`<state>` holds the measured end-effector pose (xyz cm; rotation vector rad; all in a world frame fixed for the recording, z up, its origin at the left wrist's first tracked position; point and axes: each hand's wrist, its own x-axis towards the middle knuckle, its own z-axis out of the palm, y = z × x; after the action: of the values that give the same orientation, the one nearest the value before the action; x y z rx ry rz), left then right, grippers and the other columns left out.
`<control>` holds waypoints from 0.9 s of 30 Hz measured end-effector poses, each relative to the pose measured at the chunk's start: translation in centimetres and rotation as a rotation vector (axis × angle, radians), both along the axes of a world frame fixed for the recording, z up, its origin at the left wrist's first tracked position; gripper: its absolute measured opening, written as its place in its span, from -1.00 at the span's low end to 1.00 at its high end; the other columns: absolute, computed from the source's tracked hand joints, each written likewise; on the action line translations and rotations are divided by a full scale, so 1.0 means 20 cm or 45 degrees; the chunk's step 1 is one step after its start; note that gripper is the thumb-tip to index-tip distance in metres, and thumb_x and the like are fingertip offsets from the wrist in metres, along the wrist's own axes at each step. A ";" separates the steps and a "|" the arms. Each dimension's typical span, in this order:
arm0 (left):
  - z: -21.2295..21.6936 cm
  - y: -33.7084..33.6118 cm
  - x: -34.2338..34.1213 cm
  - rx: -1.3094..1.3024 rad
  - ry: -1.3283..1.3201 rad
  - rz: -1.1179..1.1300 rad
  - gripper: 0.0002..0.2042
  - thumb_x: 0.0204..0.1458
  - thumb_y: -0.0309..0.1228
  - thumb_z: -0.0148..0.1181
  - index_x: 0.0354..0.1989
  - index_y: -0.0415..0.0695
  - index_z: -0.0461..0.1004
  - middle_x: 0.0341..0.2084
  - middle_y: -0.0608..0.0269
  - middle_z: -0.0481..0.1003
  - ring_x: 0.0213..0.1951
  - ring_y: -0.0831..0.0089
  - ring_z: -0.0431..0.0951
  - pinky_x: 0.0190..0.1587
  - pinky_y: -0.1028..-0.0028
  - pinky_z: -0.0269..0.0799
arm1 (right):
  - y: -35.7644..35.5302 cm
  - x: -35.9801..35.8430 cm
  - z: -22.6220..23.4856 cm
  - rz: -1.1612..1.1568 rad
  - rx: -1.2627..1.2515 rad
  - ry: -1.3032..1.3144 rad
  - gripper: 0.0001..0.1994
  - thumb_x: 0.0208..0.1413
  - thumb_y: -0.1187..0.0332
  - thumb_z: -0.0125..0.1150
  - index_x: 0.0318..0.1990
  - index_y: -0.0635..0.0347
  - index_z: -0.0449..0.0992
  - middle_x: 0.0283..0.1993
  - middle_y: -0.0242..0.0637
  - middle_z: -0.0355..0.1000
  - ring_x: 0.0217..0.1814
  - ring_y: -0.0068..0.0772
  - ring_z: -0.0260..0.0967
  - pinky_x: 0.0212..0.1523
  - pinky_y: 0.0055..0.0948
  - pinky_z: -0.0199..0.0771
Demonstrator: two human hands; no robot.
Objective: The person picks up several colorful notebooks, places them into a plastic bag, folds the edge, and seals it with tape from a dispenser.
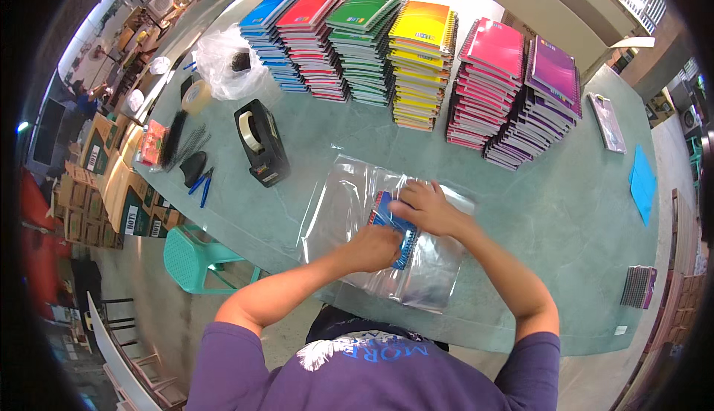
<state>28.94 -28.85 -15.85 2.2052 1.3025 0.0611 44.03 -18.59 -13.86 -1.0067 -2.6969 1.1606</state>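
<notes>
head view, mid-frame: left hand (376, 248) curled against the blue notebook (381, 210), right hand (424, 207) fingers half-bent over it, grips unclear; i'd keep it square on the clear plastic (341, 201).

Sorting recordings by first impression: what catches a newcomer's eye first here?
Probably the six bright notebook stacks along the far side of the table. Then the left hand and right hand at a blue notebook amid clear plastic, nearer the wearer, with a black tape dispenser to their left.

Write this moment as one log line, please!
left hand: holding blue notebook | right hand: at notebook | beneath: clear plastic | beyond: notebook stacks
</notes>
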 end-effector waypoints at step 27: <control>0.09 0.08 -1.10 0.721 -0.713 1.816 -0.82 -0.01 -0.37 0.13 -0.41 -0.26 0.45 -0.44 0.23 0.46 -0.34 0.39 0.42 -0.32 0.44 0.29 | -0.31 0.16 -0.08 -0.017 0.393 0.266 -0.82 -0.14 0.36 0.23 -0.31 0.09 0.55 -0.10 -0.37 0.42 0.02 -0.20 0.24 0.00 -0.31 0.30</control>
<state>6.85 -27.26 -14.10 0.9520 2.3167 1.5623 47.23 -24.82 -15.53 -0.8072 -2.5901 0.7638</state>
